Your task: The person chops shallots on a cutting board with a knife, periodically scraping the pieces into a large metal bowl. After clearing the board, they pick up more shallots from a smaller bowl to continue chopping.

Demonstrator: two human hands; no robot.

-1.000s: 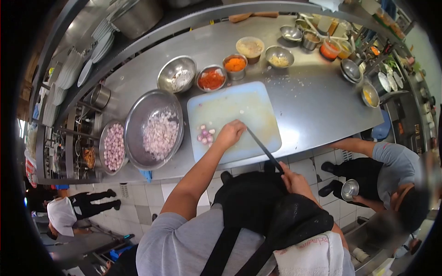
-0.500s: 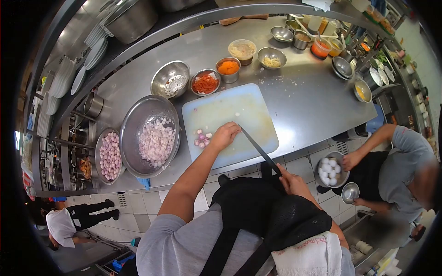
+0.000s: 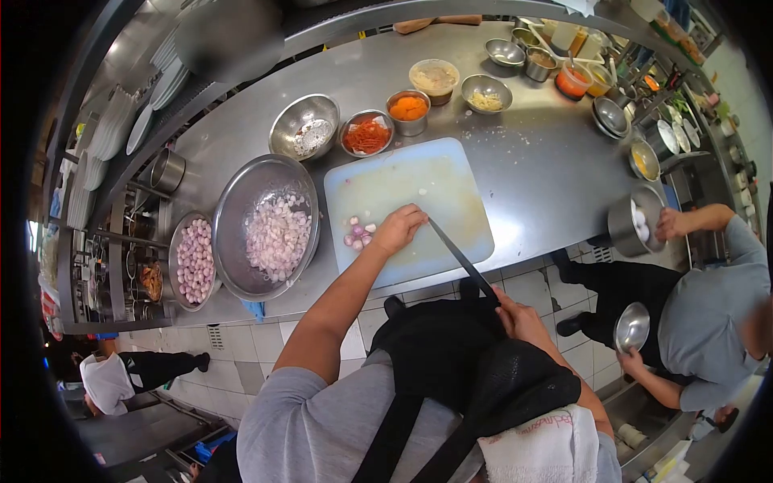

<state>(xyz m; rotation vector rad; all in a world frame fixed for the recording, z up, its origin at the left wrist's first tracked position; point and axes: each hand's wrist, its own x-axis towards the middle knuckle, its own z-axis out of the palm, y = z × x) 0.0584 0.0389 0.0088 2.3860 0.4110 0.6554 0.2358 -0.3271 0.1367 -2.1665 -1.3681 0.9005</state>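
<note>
My right hand grips the handle of a long kitchen knife, whose blade slants away over a white cutting board. At the knife's tip, the fingers of my left hand are pressed together on the board; whatever they hold is hidden. Several peeled shallots lie on the board left of that hand. A small pale piece rests beyond my fingers. Left of the board, a large steel bowl holds sliced shallots. Beside it, a smaller bowl is filled with whole shallots.
Behind the board stand a bowl of red shreds, a pot of orange food and a lidded tub. At right, a co-worker holds a pot of eggs and a steel bowl. Another person is at far left.
The co-worker has moved the pot of eggs up and right, to the table's right corner, and tilted it. My hands and the knife keep nearly the same pose; the view has shifted slightly.
</note>
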